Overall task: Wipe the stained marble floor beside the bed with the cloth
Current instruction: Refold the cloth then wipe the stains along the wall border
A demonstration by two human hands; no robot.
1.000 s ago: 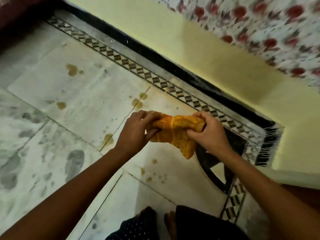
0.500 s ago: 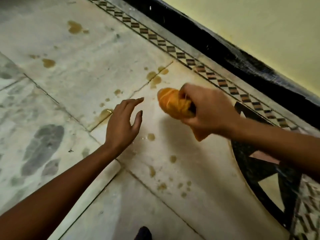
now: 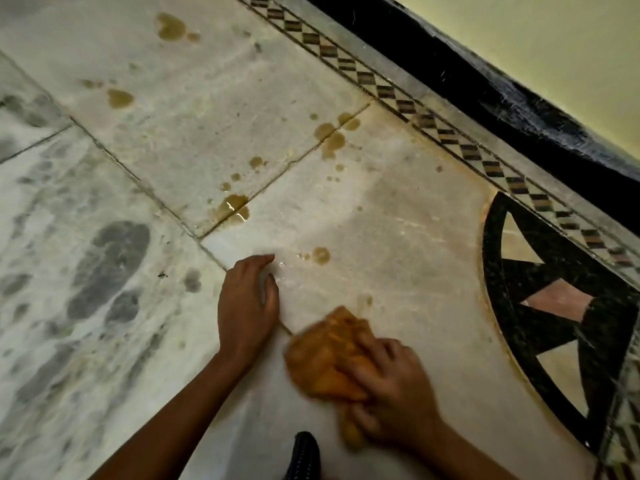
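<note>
My right hand [image 3: 393, 386] grips a bunched orange cloth [image 3: 322, 358] and presses it onto the pale marble floor [image 3: 398, 237] near the bottom of the view; both are motion-blurred. Just left of the cloth, my left hand [image 3: 247, 303] rests flat on the floor, fingers together, holding nothing. Brown stains dot the slabs beyond the hands: a small round spot [image 3: 321, 255] just ahead of the left hand, a wet puddle [image 3: 233, 207] on the tile joint, a cluster [image 3: 334, 135] farther up and blotches [image 3: 169, 26] at the top left.
A diamond-patterned inlay strip [image 3: 408, 109] and a black skirting [image 3: 485, 84] run diagonally below a yellow wall [image 3: 554, 36]. A black circular star inlay [image 3: 554, 306] lies at the right. Grey-mottled slabs [image 3: 86, 271] fill the left. A dark patterned garment edge [image 3: 304, 455] shows at the bottom.
My right hand has brought the cloth down from the air onto the floor nearer to me. My left hand has dropped flat onto the marble. The view has moved closer to the floor.
</note>
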